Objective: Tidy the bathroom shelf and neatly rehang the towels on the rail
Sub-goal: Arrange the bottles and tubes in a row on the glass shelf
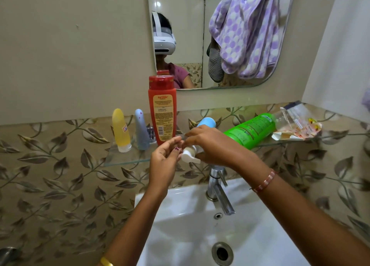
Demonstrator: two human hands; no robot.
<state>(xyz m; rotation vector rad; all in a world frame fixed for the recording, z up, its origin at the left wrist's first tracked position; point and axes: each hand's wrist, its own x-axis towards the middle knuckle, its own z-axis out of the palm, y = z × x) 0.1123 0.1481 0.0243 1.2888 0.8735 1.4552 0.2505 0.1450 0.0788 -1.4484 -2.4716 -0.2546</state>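
Note:
A glass shelf (128, 157) runs under the mirror. On it stand a yellow tube (120, 129), a grey-blue tube (141, 131) and a tall red bottle (162, 109). A green bottle (250, 130) lies on its side, with torn packets (298, 125) at the right end. My right hand (210, 143) grips a bottle lying on its side with a white pump head (189, 155); a blue bottle (207, 122) shows behind my fingers. My left hand (166, 155) is by the pump, its curled fingers touching it. A purple dotted towel (246, 31) hangs bunched, seen in the mirror.
Below the shelf sits a white basin (180, 235) with a chrome tap (218, 187) and a drain (222, 253). The mirror (180, 35) reflects a person wearing a headset. Leaf-patterned tiles cover the wall behind the shelf.

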